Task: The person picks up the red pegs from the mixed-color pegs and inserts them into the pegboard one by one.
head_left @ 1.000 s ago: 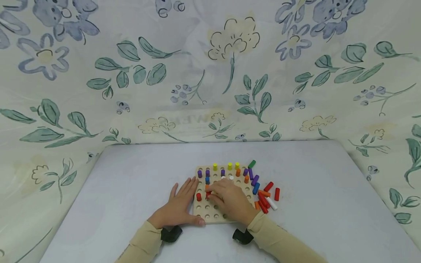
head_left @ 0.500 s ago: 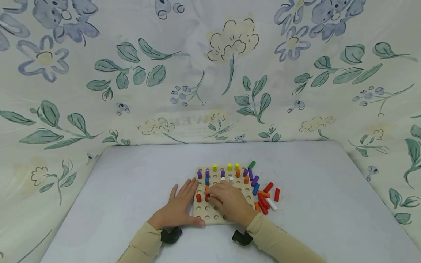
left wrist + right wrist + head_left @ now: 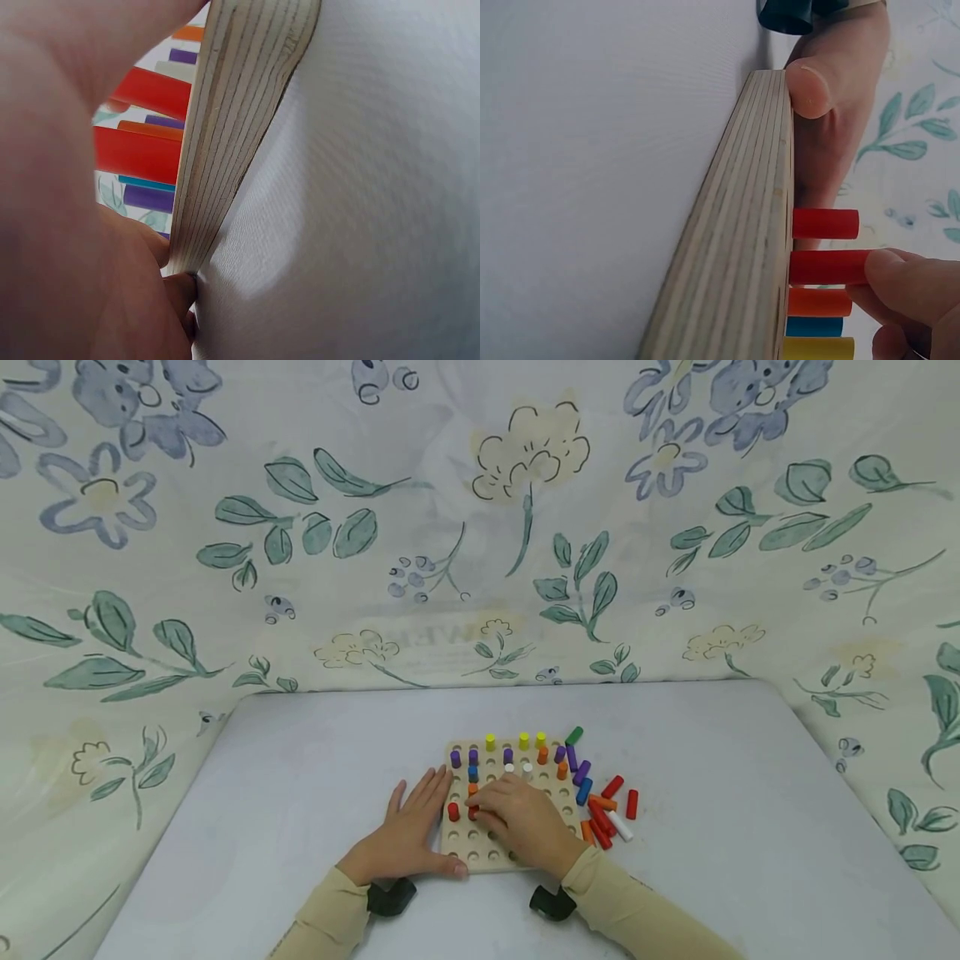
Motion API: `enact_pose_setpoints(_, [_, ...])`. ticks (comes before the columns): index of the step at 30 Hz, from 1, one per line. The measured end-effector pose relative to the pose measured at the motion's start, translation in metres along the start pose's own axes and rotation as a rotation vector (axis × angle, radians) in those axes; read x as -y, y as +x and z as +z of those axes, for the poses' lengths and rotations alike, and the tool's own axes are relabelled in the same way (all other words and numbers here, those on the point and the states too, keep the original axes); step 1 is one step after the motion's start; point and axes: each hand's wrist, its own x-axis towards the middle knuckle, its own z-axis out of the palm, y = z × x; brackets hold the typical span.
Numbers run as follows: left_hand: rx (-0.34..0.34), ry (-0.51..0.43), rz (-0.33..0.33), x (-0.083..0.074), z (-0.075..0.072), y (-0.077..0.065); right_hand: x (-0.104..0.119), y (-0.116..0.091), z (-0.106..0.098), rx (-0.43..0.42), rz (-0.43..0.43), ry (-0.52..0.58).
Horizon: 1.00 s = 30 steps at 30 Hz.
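Note:
My right hand [image 3: 528, 822] pinches a red peg [image 3: 821, 268] by its outer end. The peg stands in the wooden pegboard [image 3: 483, 846], beside another red peg [image 3: 453, 812] at the left of the same row. In the right wrist view the pinched peg sticks out farther than that one. Along the board's left edge lies my left hand [image 3: 405, 835], fingers straight and spread, thumb at the near left corner. An orange peg [image 3: 473, 790] and a blue peg [image 3: 473, 773] stand just beyond the pinched one. My right hand hides part of the board.
Loose red, orange, purple, blue, green and white pegs lie right of the board, among them a red peg [image 3: 632, 803] and a white peg [image 3: 619, 825]. Yellow pegs [image 3: 524, 741] stand in the far row. Beyond the white table [image 3: 337, 727] hangs a floral cloth [image 3: 420, 527].
The red peg under my right fingers seems to sit slightly lower than a second ago. Both hands have otherwise barely moved.

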Motion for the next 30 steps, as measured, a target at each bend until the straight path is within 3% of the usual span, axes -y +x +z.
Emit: enact_pose_setpoints(30, [0.001,-0.002,0.000,-0.0007,-0.0002,-0.0008,0.0016,-0.0003,0.0029,-0.017,0.011,-0.009])
